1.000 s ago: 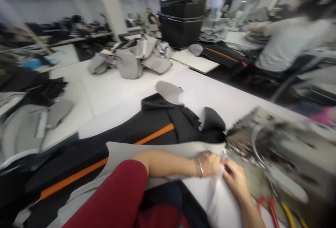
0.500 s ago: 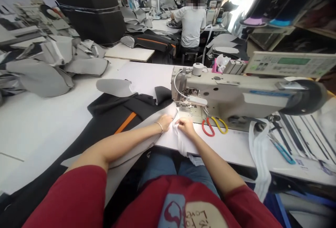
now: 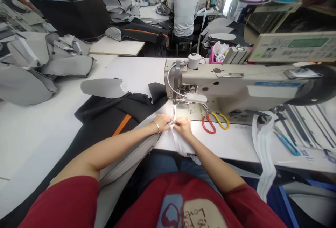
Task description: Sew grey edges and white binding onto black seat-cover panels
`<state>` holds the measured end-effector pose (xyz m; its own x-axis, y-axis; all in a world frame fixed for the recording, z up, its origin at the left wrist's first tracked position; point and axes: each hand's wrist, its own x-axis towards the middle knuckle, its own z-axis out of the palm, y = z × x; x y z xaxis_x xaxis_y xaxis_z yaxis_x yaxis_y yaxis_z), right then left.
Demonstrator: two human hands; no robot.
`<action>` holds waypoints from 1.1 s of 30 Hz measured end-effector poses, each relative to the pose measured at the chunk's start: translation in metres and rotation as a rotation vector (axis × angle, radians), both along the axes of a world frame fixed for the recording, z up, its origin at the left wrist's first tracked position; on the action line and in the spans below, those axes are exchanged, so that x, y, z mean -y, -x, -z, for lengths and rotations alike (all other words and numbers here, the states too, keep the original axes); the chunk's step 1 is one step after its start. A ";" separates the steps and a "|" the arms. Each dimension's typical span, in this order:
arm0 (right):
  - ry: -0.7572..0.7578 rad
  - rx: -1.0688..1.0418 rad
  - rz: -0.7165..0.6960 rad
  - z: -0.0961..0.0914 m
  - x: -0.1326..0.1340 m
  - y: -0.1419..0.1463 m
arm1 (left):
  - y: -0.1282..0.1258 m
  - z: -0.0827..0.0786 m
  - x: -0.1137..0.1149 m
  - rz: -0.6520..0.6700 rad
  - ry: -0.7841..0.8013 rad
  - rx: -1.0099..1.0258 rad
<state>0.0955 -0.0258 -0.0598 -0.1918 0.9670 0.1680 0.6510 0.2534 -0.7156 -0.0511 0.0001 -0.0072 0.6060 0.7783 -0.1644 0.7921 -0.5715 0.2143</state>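
My left hand (image 3: 163, 121) and my right hand (image 3: 181, 127) meet just in front of the sewing machine (image 3: 236, 86), near its needle. Both pinch a white fabric strip (image 3: 181, 144) that hangs over the table edge toward my lap. Under my left forearm lies a grey fabric panel (image 3: 123, 172), joined to a black piece with an orange stripe (image 3: 122, 125). A bracelet shows on my left wrist.
Red-and-yellow scissors (image 3: 215, 122) lie on the machine bed right of my hands. More white strip (image 3: 264, 151) drapes off the table to the right, beside blue snips (image 3: 287, 143). Grey fabric pieces (image 3: 39, 67) pile at the left. A person in a white shirt (image 3: 183, 6) sits ahead.
The view swung from the left side of the room onto the sewing machine and settled. My hands stayed together on the white strip, shifting slightly closer to the needle.
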 end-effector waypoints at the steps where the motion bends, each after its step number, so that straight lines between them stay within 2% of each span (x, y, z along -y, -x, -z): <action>1: 0.006 0.017 0.003 -0.001 0.000 0.001 | 0.000 0.000 -0.001 0.001 0.012 -0.008; 6: 0.095 0.065 -0.072 -0.015 -0.003 0.000 | 0.001 0.003 0.002 0.016 0.030 -0.034; 7: 0.117 0.059 -0.040 -0.018 -0.004 0.000 | 0.001 0.004 0.004 0.014 0.022 -0.037; 11: 0.168 0.148 0.264 -0.025 -0.007 0.006 | 0.003 0.009 0.008 0.010 -0.009 -0.049; 13: 0.170 0.234 0.287 -0.024 -0.008 0.014 | 0.003 0.012 0.010 0.008 -0.025 -0.034; 20: 0.159 0.267 0.218 -0.018 -0.010 0.028 | 0.000 0.018 0.017 -0.108 -0.074 -0.008; 26: 0.114 0.322 -0.042 -0.021 -0.005 0.017 | -0.001 0.020 0.022 -0.073 -0.086 0.022; 33: 0.107 0.432 -0.177 -0.022 -0.005 0.012 | -0.007 0.028 0.019 -0.145 -0.086 0.019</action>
